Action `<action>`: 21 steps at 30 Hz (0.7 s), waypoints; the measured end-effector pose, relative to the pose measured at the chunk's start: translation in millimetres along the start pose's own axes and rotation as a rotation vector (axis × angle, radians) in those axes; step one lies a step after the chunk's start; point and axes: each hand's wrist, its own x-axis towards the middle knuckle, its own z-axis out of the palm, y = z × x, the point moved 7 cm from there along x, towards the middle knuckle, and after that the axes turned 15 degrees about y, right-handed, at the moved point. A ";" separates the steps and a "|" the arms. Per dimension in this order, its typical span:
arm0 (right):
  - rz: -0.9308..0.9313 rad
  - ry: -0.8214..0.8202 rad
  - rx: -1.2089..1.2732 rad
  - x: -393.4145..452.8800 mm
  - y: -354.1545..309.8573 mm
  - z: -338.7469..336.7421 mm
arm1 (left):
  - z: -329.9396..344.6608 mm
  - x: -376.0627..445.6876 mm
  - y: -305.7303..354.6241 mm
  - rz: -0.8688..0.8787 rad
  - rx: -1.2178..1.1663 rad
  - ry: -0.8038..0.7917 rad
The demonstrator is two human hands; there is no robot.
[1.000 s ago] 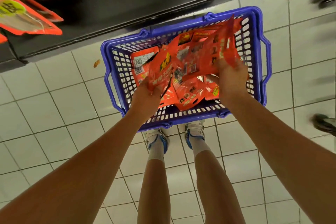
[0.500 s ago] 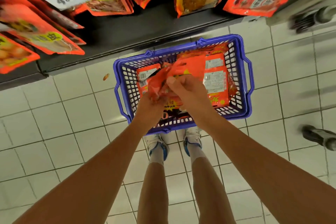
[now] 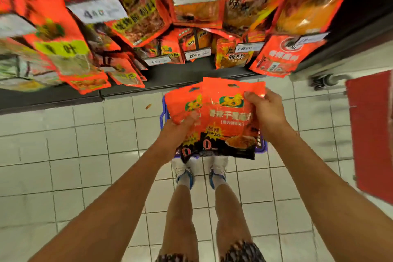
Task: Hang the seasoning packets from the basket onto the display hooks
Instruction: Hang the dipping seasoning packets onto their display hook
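I hold a small stack of orange-red seasoning packets [image 3: 225,117] with black bottoms, fanned out face-up in front of me. My left hand [image 3: 176,132] grips the lower left of the stack, thumb on top of the rear packet. At the upper right corner my right hand [image 3: 265,110] pinches the front packet. The blue basket [image 3: 164,110] stands on the floor beneath and is almost wholly hidden by the packets; only slivers of its rim show. Display hooks carrying other red packets [image 3: 231,57] hang above the black shelf base.
Rows of hanging red and orange packets with white price tags [image 3: 197,54] fill the top of the view. A black shelf base [image 3: 170,78] runs along the white tiled floor. A red panel [image 3: 370,134] stands at the right. My feet [image 3: 200,172] stand behind the basket.
Both hands have lifted the packets out of the basket and turned them face-up. My view has tilted up, bringing more of the hanging display into sight.
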 end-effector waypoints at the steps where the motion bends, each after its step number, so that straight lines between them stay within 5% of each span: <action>1: -0.033 0.003 -0.017 -10.1 -20.7 -8.0 | -6.2 -11.1 13.7 0.001 -0.019 0.046; 21: -0.830 -0.146 0.167 -303.9 -373.9 -67.3 | -146.7 -291.7 301.6 0.655 -0.368 0.300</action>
